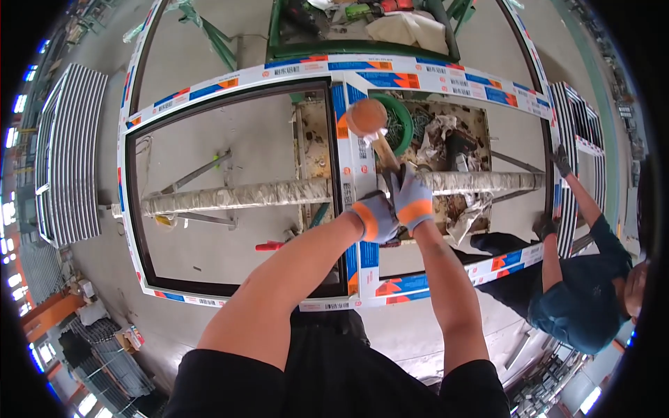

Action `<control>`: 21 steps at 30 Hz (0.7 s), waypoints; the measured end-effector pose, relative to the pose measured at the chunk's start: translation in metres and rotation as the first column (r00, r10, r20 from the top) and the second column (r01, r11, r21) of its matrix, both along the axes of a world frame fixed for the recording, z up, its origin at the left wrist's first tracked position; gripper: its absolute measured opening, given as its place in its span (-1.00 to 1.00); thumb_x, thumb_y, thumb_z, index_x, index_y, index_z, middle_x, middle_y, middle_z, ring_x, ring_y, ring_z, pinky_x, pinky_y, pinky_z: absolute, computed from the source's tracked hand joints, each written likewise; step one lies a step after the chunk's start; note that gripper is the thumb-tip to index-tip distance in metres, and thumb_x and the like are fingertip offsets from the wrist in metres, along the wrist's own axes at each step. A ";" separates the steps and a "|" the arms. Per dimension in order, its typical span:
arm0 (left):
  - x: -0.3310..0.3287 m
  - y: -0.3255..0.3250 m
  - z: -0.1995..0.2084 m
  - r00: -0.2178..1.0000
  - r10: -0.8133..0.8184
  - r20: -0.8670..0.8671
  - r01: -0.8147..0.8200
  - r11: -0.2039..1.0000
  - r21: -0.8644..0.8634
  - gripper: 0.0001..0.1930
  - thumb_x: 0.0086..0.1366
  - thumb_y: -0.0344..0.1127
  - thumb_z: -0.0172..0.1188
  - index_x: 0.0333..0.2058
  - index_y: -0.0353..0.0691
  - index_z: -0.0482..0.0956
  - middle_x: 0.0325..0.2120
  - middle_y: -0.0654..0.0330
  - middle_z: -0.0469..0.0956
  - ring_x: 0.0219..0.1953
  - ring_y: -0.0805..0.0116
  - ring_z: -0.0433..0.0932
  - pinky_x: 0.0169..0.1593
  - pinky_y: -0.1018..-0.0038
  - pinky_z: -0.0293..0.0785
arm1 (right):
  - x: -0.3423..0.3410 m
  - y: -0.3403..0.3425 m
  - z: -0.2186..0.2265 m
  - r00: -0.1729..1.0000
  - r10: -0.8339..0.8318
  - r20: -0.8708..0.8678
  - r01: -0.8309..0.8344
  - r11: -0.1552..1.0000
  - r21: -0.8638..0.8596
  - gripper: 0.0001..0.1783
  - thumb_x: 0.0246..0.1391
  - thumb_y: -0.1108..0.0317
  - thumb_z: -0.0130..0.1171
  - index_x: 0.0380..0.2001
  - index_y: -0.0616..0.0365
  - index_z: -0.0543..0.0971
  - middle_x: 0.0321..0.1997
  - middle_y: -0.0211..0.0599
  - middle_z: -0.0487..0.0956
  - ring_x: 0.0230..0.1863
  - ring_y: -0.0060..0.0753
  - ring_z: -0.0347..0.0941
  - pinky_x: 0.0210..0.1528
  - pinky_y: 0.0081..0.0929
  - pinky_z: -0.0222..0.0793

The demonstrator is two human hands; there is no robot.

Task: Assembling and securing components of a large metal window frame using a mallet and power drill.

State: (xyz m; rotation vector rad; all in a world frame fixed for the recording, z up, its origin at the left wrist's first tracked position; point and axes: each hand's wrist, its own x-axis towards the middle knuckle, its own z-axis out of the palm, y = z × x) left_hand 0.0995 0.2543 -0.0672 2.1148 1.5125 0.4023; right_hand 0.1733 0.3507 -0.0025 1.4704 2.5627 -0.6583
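A large window frame [279, 72], wrapped in white, blue and orange protective film, lies across supports in front of me. My right hand [412, 197], in a grey and orange glove, is closed around the wooden handle of a mallet [366, 117]. The mallet's round, brownish head is over the frame's middle bar [354, 258], toward its far end. My left hand [377, 216], gloved alike, is closed beside the right one, above the same bar. Its fingers are partly hidden, and what they grip cannot be made out.
Wrapped support bars [237, 198] run beneath the frame. A green bucket [396, 125] of small hardware stands on a cluttered board below. Beyond lies a green tool bin [362, 49]. At right, a co-worker [582, 299] has gloved hands at the frame's edge. Stacked profiles [73, 153] stand left.
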 end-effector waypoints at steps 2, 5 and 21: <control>-0.008 0.007 0.005 0.964 -0.181 -0.196 0.182 0.983 -0.013 -0.77 0.19 -0.15 0.03 -0.40 -0.05 0.66 -0.41 0.17 0.67 -0.35 0.19 0.67 -0.25 0.15 0.53 | 0.003 0.007 0.007 0.991 0.002 -0.133 0.001 1.000 0.026 -0.58 0.27 0.02 -0.01 -0.09 0.19 0.47 -0.30 0.15 0.63 -0.27 0.22 0.57 -0.21 0.02 0.48; -0.017 0.011 0.024 0.867 -0.330 -0.375 0.309 0.944 -0.116 -0.72 0.22 -0.16 -0.02 -0.39 -0.11 0.66 -0.48 0.19 0.67 -0.37 0.15 0.67 -0.28 0.13 0.53 | 0.008 0.001 0.056 0.852 -0.015 -0.524 0.021 1.000 0.006 -0.66 0.26 0.13 0.04 -0.19 0.24 0.51 -0.45 -0.09 0.59 -0.45 -0.13 0.52 -0.42 -0.25 0.39; -0.024 0.004 -0.018 0.967 -0.131 -0.217 0.174 0.966 0.193 -0.63 0.30 -0.07 -0.11 -0.35 -0.16 0.62 -0.39 0.11 0.67 -0.32 0.07 0.64 -0.18 0.10 0.47 | 0.102 -0.127 0.054 0.830 -0.361 -0.426 0.318 0.933 -0.170 -0.79 0.21 0.29 0.10 -0.27 0.24 0.54 -0.50 0.08 0.58 -0.45 0.12 0.55 -0.39 -0.22 0.43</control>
